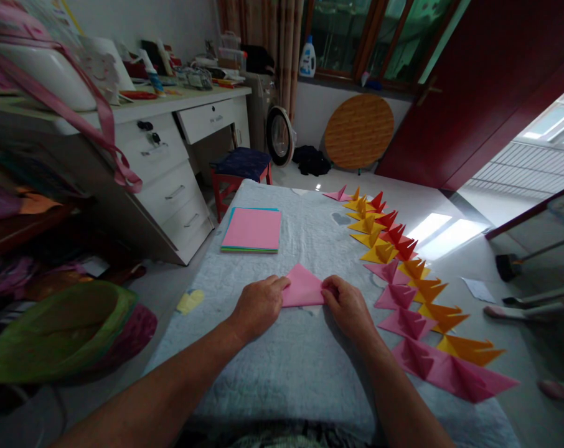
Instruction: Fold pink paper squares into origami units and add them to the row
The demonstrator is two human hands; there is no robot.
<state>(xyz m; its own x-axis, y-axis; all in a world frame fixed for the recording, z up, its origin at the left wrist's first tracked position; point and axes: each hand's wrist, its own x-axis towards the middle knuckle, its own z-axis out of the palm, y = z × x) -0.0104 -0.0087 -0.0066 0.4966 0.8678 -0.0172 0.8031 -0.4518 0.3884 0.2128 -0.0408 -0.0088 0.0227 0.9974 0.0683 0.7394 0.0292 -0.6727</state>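
Note:
A pink paper folded into a triangle [302, 286] lies on the pale blue quilted cover [282, 354] in front of me. My left hand [258, 305] presses its left corner with curled fingers. My right hand [347, 305] pinches its right corner, fingers closed on the paper edge. A stack of coloured paper sheets [253, 229], pink on top, sits further back to the left. Along the right side runs a row of several folded paper shapes [406, 286] in pink, yellow, orange and red.
A white desk with drawers [170, 168] stands at the left, a red stool [239, 171] beside it. A green and pink bag [58, 330] lies on the floor at the left. A round wooden board [359, 130] leans on the far wall.

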